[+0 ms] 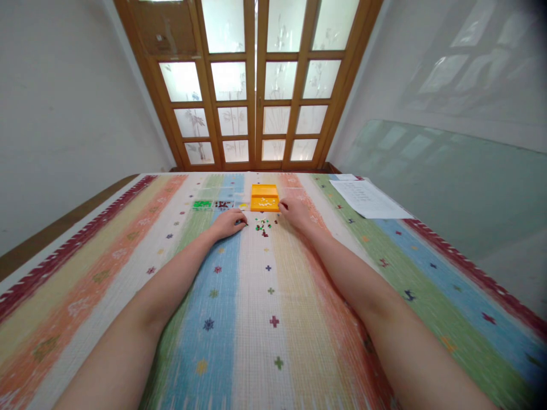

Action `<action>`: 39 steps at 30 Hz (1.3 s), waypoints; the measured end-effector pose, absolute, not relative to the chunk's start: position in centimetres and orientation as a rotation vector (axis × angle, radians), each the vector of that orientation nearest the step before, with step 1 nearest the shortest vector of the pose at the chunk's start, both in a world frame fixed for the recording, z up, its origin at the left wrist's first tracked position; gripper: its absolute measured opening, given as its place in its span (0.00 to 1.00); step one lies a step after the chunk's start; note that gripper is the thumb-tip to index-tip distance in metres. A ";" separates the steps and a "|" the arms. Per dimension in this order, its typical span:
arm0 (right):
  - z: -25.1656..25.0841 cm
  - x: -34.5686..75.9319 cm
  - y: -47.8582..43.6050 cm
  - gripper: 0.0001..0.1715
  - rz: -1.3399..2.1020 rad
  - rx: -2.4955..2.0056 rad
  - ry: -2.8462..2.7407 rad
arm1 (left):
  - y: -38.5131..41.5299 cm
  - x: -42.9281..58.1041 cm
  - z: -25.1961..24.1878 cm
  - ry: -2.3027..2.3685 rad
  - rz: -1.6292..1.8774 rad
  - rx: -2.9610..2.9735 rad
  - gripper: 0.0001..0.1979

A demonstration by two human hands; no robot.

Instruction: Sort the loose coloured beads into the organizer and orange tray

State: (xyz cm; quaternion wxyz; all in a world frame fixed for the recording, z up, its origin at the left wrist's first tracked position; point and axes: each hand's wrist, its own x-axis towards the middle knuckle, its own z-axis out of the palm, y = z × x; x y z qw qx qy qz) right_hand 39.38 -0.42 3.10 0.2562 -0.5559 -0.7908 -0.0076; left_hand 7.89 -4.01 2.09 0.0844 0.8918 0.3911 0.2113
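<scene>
My left hand (229, 224) rests on the cloth left of a loose pile of small pieces (262, 225), green, dark red and white. Its thumb and fingers are pinched together at a tiny dark spot I cannot make out. At the right edge of an open orange box (265, 191) is my right hand (294, 211), fingers closed; anything in them is too small to see. Small white pieces (267, 202) lie in the near half of this box. Behind my left hand are green pieces (202, 205), dark red pieces (223, 205) and some yellow ones in a clear compartment case.
A striped, patterned tablecloth (256, 319) covers the table. Toward the right edge lies a white printed sheet (370, 199). Beyond the table's far edge stand wooden doors with glass panes (234, 122). A pane of glass (448, 188) leans along the right wall.
</scene>
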 end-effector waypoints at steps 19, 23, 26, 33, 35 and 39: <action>2.4 40.1 -0.1 0.12 -0.014 -1.547 -2.084 | -3.9 7.8 2.3 1.127 0.639 2.615 0.09; 1.9 41.8 1.0 0.13 -0.029 -1.601 -1.830 | -3.9 7.6 2.5 1.101 0.658 2.589 0.11; 1.4 42.7 1.6 0.15 -0.018 -1.592 -1.764 | -3.9 7.5 2.4 1.108 0.662 2.599 0.10; 0.9 41.7 1.6 0.14 0.028 -1.549 -1.808 | -3.9 7.6 2.3 1.138 0.633 2.610 0.08; 0.9 41.1 1.3 0.14 0.044 -1.548 -1.846 | -3.9 7.7 2.2 1.145 0.633 2.611 0.08; 1.3 40.5 0.5 0.14 0.068 -1.513 -1.945 | -3.9 7.9 2.1 1.237 0.681 2.535 0.07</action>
